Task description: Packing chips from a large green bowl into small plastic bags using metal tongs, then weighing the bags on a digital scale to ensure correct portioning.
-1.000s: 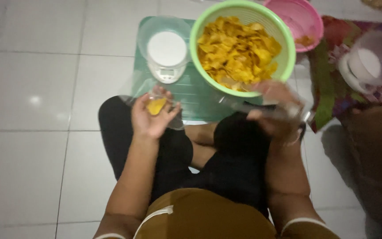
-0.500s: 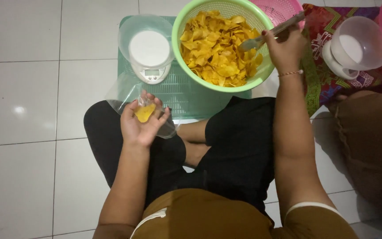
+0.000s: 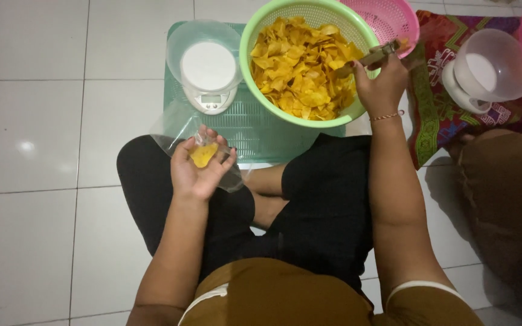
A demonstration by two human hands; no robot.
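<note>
Your left hand (image 3: pixel 199 171) sits palm up over your crossed legs, fingers curled around the neck of a clear plastic bag (image 3: pixel 179 130) with a few yellow chips (image 3: pixel 203 154) already at its bottom; cupping it that way keeps the mouth gathered and facing upward. The bag's loose upper part drapes toward the green mat (image 3: pixel 246 124) in front of you.

Your right hand (image 3: pixel 380 81) is closed on the handle of metal tongs (image 3: pixel 367 58), whose tips reach over the rim of the green colander (image 3: pixel 255 84) into the heap of fried chips (image 3: pixel 300 63) (the tips are half lost among the chips, so you cannot tell whether they pinch anything). Your two hands are well apart, one low by your knee, one up at the colander's right edge.

A small white kitchen scale (image 3: pixel 208 75) with a clear bowl on top stands just beside the colander on the same mat, within reach of the bag hand. Behind the colander rests a pink colander (image 3: pixel 391 21). To your right, on a patterned cloth (image 3: pixel 433 102), stands a second scale (image 3: pixel 481 69) beside another person's knee (image 3: pixel 502 181).
</note>
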